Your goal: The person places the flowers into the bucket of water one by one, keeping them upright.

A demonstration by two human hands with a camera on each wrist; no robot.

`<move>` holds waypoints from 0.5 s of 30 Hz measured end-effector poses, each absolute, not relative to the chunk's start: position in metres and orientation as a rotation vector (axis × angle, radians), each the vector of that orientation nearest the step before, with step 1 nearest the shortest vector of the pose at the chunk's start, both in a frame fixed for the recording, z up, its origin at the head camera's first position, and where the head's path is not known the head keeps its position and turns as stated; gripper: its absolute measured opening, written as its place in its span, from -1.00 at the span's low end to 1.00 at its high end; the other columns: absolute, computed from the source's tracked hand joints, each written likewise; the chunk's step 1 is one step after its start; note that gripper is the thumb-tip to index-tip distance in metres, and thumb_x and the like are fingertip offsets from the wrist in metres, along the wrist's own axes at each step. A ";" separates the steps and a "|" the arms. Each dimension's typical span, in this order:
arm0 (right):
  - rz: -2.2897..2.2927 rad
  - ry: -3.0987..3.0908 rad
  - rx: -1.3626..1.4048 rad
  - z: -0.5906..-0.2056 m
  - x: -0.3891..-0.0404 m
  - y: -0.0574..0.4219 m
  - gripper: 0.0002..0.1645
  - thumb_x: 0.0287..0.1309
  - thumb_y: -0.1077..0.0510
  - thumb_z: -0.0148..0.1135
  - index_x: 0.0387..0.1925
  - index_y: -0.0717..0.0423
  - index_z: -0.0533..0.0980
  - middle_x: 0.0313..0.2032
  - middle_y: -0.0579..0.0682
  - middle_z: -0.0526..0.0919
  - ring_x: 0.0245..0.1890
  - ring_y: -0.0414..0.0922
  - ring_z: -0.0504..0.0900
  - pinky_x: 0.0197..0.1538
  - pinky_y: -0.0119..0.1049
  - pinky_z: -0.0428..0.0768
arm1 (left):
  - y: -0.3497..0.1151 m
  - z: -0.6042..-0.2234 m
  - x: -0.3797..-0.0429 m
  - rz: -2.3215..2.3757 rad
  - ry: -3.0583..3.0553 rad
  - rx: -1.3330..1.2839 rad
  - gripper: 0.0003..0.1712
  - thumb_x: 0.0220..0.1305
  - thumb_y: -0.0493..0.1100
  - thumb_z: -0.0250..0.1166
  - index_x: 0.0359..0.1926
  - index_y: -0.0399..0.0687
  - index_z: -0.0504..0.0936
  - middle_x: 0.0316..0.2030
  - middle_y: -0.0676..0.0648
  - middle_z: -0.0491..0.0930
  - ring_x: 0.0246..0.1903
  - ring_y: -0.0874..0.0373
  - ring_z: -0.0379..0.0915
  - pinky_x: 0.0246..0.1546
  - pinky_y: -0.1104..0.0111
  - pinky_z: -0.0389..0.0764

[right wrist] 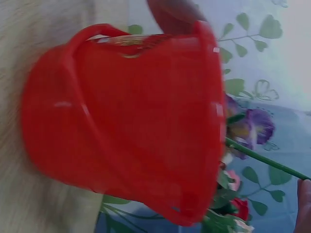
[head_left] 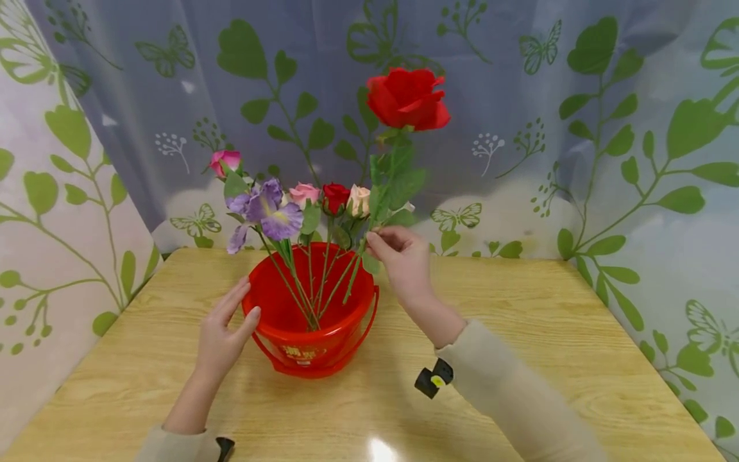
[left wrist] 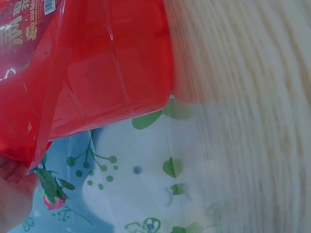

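A large red rose [head_left: 408, 99] on a long green stem is pinched between the thumb and fingers of my right hand [head_left: 404, 263]. Its lower stem end hangs over the mouth of a red bucket [head_left: 312, 353]; in the right wrist view the stem [right wrist: 267, 161] passes behind the rim. My left hand [head_left: 222, 330] rests with fairly straight fingers against the bucket's left rim. Inside the bucket lean several artificial flowers: a purple iris [head_left: 271, 208], a magenta rose [head_left: 224, 163], a pink rose [head_left: 303, 194], a smaller red rose [head_left: 335, 197] and a cream rose [head_left: 359, 200].
The bucket stands on a wood-grain table [head_left: 508, 359], its handle [head_left: 369, 327] hanging down at the front and right. Behind the table hangs a blue-grey curtain [head_left: 323, 38] printed with leaves and butterflies. Similar patterned cloth [head_left: 58, 192] covers the left side.
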State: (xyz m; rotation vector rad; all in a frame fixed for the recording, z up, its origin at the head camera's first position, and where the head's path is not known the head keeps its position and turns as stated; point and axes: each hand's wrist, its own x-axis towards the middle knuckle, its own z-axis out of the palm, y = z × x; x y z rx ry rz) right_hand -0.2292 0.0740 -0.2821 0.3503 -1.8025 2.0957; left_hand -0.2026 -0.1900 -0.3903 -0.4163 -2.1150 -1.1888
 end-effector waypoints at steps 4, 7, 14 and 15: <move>1.940 -1.956 0.408 -0.299 -0.230 0.064 -0.87 -0.04 0.37 0.22 -0.43 0.44 0.52 -0.45 0.20 0.61 -0.51 -0.13 0.59 -0.35 -0.28 0.58 | -0.190 -0.390 -0.203 -1.174 -2.113 -0.418 -0.53 0.02 -0.31 0.24 0.02 -0.35 0.47 0.06 -0.18 0.42 0.08 0.26 0.26 0.00 0.67 0.21; 1.850 -2.032 0.443 -0.313 -0.229 0.059 -0.90 -0.05 0.36 0.24 -0.47 0.40 0.52 -0.47 0.17 0.62 -0.52 -0.12 0.59 -0.38 -0.33 0.58 | -0.190 -0.391 -0.203 -1.163 -2.110 -0.423 -0.53 0.02 -0.30 0.24 0.02 -0.35 0.48 0.06 -0.18 0.42 0.08 0.25 0.27 0.00 0.67 0.21; 1.594 -2.182 0.495 -0.331 -0.229 0.055 -0.92 -0.06 0.31 0.26 -0.52 0.29 0.54 -0.54 0.07 0.61 -0.54 -0.14 0.58 -0.44 -0.39 0.55 | -0.190 -0.391 -0.202 -1.157 -2.092 -0.434 -0.54 0.01 -0.33 0.23 0.01 -0.36 0.48 0.06 -0.18 0.42 0.08 0.26 0.27 0.01 0.65 0.21; 1.563 -2.206 0.495 -0.332 -0.230 0.054 -0.92 -0.06 0.30 0.26 -0.52 0.28 0.54 -0.54 0.05 0.61 -0.53 -0.15 0.58 -0.44 -0.41 0.54 | -0.190 -0.391 -0.202 -1.156 -2.092 -0.433 -0.54 0.01 -0.34 0.23 0.01 -0.35 0.48 0.06 -0.18 0.42 0.08 0.26 0.27 0.01 0.65 0.21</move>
